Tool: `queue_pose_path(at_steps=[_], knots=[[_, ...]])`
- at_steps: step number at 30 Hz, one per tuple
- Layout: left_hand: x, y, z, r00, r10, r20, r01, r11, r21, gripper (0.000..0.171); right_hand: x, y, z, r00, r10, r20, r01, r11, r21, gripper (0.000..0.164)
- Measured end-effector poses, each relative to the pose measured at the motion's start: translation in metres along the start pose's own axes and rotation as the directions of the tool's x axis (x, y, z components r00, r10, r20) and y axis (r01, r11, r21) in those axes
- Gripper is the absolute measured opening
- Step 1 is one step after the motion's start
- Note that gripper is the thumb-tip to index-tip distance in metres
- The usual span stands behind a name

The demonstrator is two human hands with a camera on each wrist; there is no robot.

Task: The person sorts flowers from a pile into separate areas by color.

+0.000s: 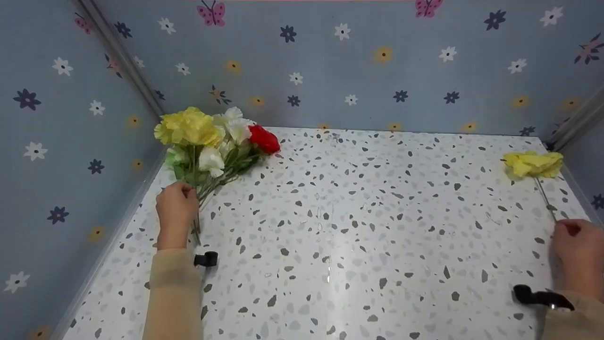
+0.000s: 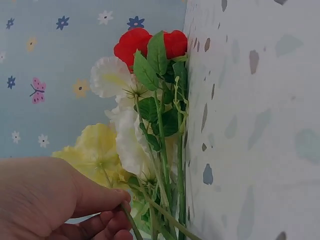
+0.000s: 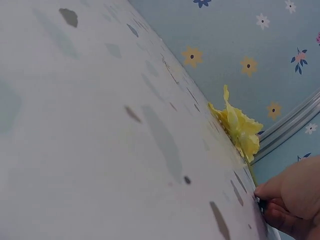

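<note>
Three walls, blue-grey, printed with flowers and butterflies: left, back and right.

One table, white, speckled.

One bunch, lying at the back left: blooms toward the back wall, stems converging toward me, long axis running away from me with some stems fanned right.

Two hands, mine, well apart. Left hand: nearer the bunch, just beside its stems; forearm pointing forward, fingers curled, thumb and forefinger pinching the stem of a yellow bloom. Right hand: at the right edge, forearm also forward, fingers curled, thumb and fingertips closed on a thin stem, low on the table; the bunch lies far off to its left.

One lone flower, yellow, near the back right corner, held by my right hand; its long axis slants from that hand away from me and slightly left, bloom at the far end.

One red bloom, at the bunch's right side.

Two black fittings, one at each wrist.
</note>
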State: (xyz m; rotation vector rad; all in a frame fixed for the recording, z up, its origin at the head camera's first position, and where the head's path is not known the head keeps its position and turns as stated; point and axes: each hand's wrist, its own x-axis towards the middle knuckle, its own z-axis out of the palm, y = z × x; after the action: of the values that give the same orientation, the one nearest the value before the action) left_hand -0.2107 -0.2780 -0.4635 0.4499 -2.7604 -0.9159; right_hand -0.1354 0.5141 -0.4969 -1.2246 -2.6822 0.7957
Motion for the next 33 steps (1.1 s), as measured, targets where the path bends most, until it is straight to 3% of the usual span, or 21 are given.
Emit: queue_pose_path(at_steps=[6, 12, 16, 19, 22, 25, 28, 30, 33], knots=[[-0.001, 0.014, -0.003, 0.999, 0.002, -0.043, -0.006, 0.995, -0.099, 0.028, -0.004, -0.005, -0.006, 0.998, 0.05, 0.043, -0.05, 0.999, 0.0, 0.05], [-0.003, 0.037, 0.002, 0.989, 0.079, -0.125, -0.107, 0.967, -0.231, 0.023, -0.018, -0.032, -0.009, 1.0, -0.008, -0.012, 0.009, 0.993, 0.116, 0.055], [-0.011, 0.062, 0.014, 0.979, 0.143, -0.148, -0.191, 0.901, -0.389, 0.019, -0.035, -0.064, 0.0, 0.997, -0.078, -0.008, 0.077, 0.966, 0.245, 0.056], [-0.02, 0.084, 0.029, 0.976, 0.183, -0.12, -0.219, 0.795, -0.566, 0.016, -0.055, -0.093, 0.013, 0.978, -0.204, 0.049, 0.171, 0.908, 0.384, 0.052], [-0.03, 0.105, 0.048, 0.974, 0.221, -0.055, -0.192, 0.665, -0.721, 0.014, -0.083, -0.121, 0.034, 0.919, -0.378, 0.111, 0.279, 0.825, 0.492, 0.048], [-0.044, 0.121, 0.065, 0.965, 0.264, 0.014, -0.147, 0.58, -0.801, 0.015, -0.118, -0.143, 0.06, 0.828, -0.53, 0.181, 0.364, 0.755, 0.546, 0.047], [-0.058, 0.134, 0.081, 0.946, 0.315, 0.074, -0.117, 0.547, -0.829, 0.017, -0.153, -0.16, 0.082, 0.739, -0.627, 0.246, 0.402, 0.703, 0.587, 0.045], [-0.068, 0.141, 0.09, 0.926, 0.362, 0.112, -0.104, 0.527, -0.844, 0.017, -0.175, -0.167, 0.095, 0.687, -0.668, 0.286, 0.398, 0.675, 0.621, 0.043], [-0.082, 0.15, 0.101, 0.888, 0.43, 0.164, -0.084, 0.502, -0.861, 0.017, -0.202, -0.175, 0.109, 0.629, -0.71, 0.318, 0.387, 0.64, 0.663, 0.038]])
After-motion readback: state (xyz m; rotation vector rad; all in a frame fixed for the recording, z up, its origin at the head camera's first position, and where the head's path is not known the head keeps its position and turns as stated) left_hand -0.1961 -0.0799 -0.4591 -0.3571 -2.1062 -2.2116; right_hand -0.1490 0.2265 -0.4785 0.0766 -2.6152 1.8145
